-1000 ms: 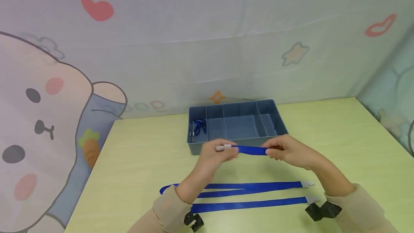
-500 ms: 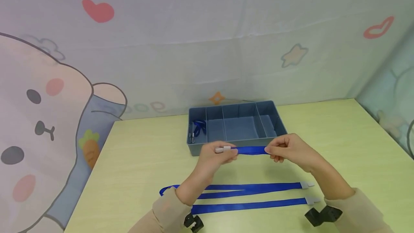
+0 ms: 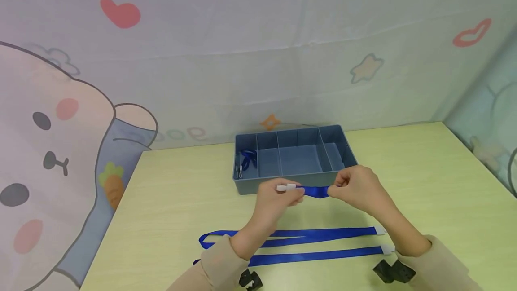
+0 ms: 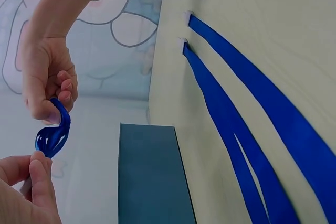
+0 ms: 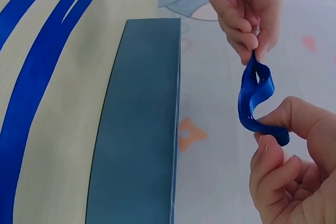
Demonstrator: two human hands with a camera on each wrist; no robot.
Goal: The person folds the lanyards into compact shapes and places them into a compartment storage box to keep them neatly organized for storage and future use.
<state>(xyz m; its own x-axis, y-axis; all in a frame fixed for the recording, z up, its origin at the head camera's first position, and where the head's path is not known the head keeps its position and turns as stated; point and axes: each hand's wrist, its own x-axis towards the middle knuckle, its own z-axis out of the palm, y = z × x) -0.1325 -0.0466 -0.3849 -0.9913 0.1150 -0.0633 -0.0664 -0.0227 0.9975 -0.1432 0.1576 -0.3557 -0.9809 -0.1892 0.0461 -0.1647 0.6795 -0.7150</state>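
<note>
A folded blue lanyard (image 3: 316, 191) is held in the air between both hands, in front of the tray. My left hand (image 3: 274, 199) pinches it beside its white plastic clip (image 3: 286, 187), which points left. The folded end is pinched between thumb and fingers of my right hand (image 3: 359, 187). From the right wrist view, the strap (image 5: 254, 95) appears in loose layers, curving between the two hands. Below on the table lie two more blue lanyards, the farther one (image 3: 323, 238) looped at its left end and the nearer one (image 3: 315, 256) partly behind my left sleeve.
Behind the hands stands a grey-blue divided tray (image 3: 258, 186). Its left compartment contains a coiled blue lanyard (image 3: 249, 158) with a metal-looking clip. A printed cloth backdrop (image 3: 242, 80) rises at the table's (image 3: 173, 201) back edge.
The left hand has shifted slightly right, bringing the hands closer together. The visible strap between them has become shorter and now bends instead of lying flat.
</note>
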